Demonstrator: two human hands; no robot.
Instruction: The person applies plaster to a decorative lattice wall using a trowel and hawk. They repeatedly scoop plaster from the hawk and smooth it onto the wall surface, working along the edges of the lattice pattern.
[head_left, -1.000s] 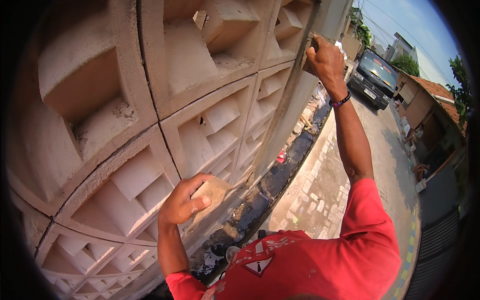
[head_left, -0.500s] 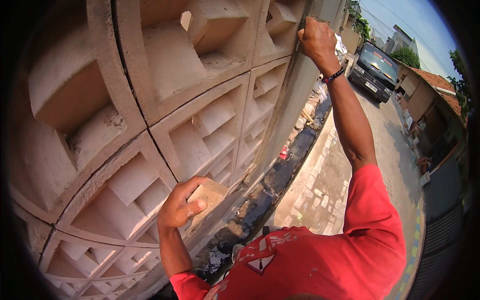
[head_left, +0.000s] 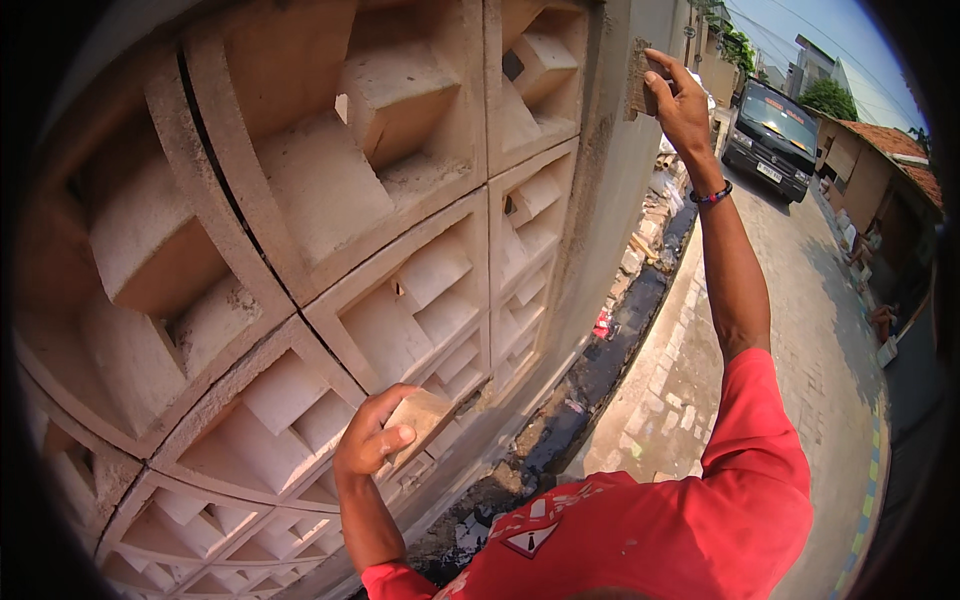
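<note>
My right hand [head_left: 678, 105], at the end of my outstretched arm, grips a grey, mortar-stained flat piece [head_left: 637, 85] against the plastered column [head_left: 590, 235] beside the block wall. Low on the left, my left hand [head_left: 368, 445] is closed on a tan rectangular block or board [head_left: 425, 415] close to the wall. Pale concrete ventilation blocks [head_left: 405, 100], with square recesses and angled fins, make up the wall.
A dark drainage ditch [head_left: 590, 385] with rubble runs along the wall's foot, beside a paved lane [head_left: 800, 320]. A black van [head_left: 768, 140] faces me up the lane. At right, seated people [head_left: 862, 248] are by low houses [head_left: 880, 160].
The view has shifted, so wall and lane sit lower in it. My right hand's fingers now lie more extended over the piece, showing more of it. My left hand keeps its hold.
</note>
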